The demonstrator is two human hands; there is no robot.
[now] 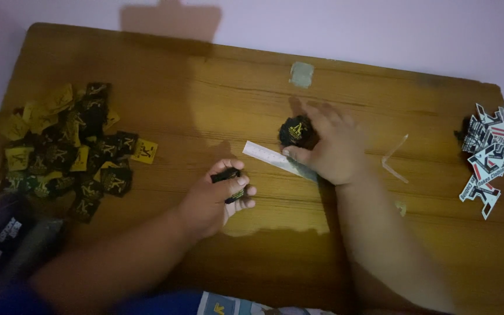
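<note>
Two bare hands are working at the middle of the brown wooden table (252, 87). The left hand (214, 198) is curling narrow around a small black woven label with yellow marking (227, 176), pinching it between thumb and fingers just above the tabletop. The right hand (331, 149) is lying flat and spread, its fingers resting over a small black stack of labels with a yellow emblem (296, 130) and its thumb edge pressing on a pale strip of paper (275, 157) lying slantwise between the hands.

A loose heap of black and yellow labels (68, 149) is sitting well apart at the table's left side, and a pile of white, red and black printed stickers (488, 154) is lying at the far right edge. A thin clear sliver (393, 157) is resting just beyond the right wrist.

Judging from this, the folding grip is doing best when the label's edges are meeting squarely before the pinch is tightening, while the right hand is keeping the stack and strip pinned so neither is sliding. Dim light is making alignment harder, so working close to the strip seems wise.
</note>
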